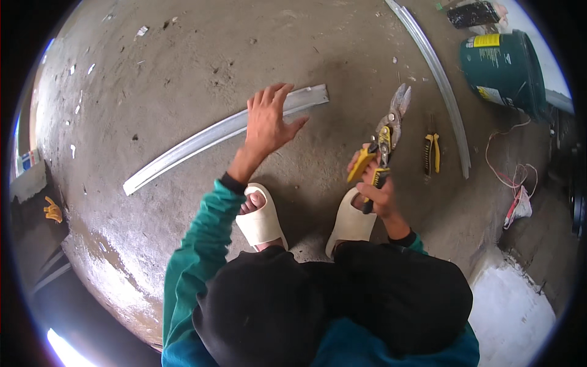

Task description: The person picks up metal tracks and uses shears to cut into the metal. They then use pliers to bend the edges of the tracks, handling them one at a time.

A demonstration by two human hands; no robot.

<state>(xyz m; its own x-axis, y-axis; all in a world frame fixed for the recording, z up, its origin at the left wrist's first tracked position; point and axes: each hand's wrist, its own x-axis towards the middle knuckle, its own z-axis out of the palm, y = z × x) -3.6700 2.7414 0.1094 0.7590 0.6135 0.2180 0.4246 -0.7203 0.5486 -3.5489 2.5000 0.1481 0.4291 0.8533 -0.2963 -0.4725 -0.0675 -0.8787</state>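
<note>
My right hand [380,194] grips a pair of tin snips [386,137] by yellow and black handles, the worn metal blades pointing away from me. Above a short grey metal channel [195,145], my left hand [267,119] is held with its fingers stretched and thumb apart. It hides part of the channel near its right end; whether it touches the metal I cannot tell. The channel lies slantwise on the concrete floor in front of my feet. Just right of the snips, yellow and black pliers [431,151] lie on the floor.
A longer metal channel [437,73] runs along the floor at the right. Beyond it a dark green bucket [504,70] lies on its side, with a thin wire [498,174] nearby. My feet wear cream slides [262,221]. A white sack-like thing [510,306] sits lower right.
</note>
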